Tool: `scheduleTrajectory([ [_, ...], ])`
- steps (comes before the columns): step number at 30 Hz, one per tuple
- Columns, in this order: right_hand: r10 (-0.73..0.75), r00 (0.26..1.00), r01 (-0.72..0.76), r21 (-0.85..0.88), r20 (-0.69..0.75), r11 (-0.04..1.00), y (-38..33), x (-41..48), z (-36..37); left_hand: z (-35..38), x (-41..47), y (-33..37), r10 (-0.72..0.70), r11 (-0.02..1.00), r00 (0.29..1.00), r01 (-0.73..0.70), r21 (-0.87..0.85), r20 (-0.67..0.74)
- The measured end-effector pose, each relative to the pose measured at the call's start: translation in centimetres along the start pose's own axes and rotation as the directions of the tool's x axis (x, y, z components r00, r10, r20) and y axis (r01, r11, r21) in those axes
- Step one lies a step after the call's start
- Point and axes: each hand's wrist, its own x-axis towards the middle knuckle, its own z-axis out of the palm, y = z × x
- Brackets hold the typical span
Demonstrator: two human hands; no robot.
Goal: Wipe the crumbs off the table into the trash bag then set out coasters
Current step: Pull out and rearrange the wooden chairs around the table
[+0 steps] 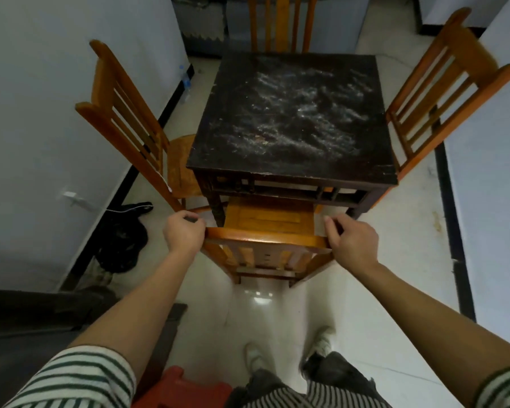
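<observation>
A dark square wooden table (218,148) stands ahead, its top dusted with pale crumbs (304,113). An orange wooden chair (265,235) is tucked under its near side. My left hand (183,232) grips the left end of the chair's top rail. My right hand (352,240) grips the right end of the same rail. A black trash bag (120,240) lies crumpled on the floor by the left wall. No coasters are in view.
Three more orange chairs stand at the table's left (124,113), right (442,95) and far side (281,22). White walls run close on both sides. A red stool (180,390) is by my feet, and a dark couch edge (42,319) at lower left.
</observation>
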Motion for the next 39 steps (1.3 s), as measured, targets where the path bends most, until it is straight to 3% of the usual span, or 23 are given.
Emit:
scheduleTrajectory([
  [4, 0.066, 0.998, -0.065, -0.029, 0.014, 0.997, 2.2, 3.3, -1.3, 2.7, -1.4, 0.8, 0.057, 0.998, 0.998, -0.057, -0.001, -0.013],
  [7, 0.213, 0.977, -0.212, -0.040, 0.023, 0.977, 3.7, 5.4, -1.9, 4.2, -2.5, 1.8, 0.069, 0.997, 0.998, -0.069, 0.016, -0.006],
  [12, 0.390, 0.898, -0.424, 0.166, 0.204, 0.890, 4.6, 6.4, -1.5, 4.6, -2.0, 2.0, 0.096, 0.995, 0.994, -0.094, 0.042, -0.051],
  [16, 0.331, 0.891, -0.405, 0.212, 0.312, 0.890, 3.8, 5.7, -1.3, 3.7, -1.0, 2.1, 0.171, 0.981, 0.982, -0.163, 0.102, -0.076],
  [22, 0.243, 0.899, -0.320, 0.166, 0.363, 0.933, 0.7, 2.7, 0.0, 1.0, 1.7, 1.6, 0.151, 0.974, 0.982, -0.129, 0.185, -0.112],
  [26, 0.205, 0.934, -0.257, 0.151, 0.294, 0.955, -1.9, 0.5, 1.4, -0.9, 3.4, 0.7, 0.135, 0.974, 0.988, -0.118, 0.195, -0.076],
  [39, 0.259, 0.948, -0.266, 0.014, 0.184, 0.964, -1.0, 1.2, 0.5, -0.5, 1.6, 1.2, 0.105, 0.978, 0.993, -0.093, 0.188, -0.055],
])
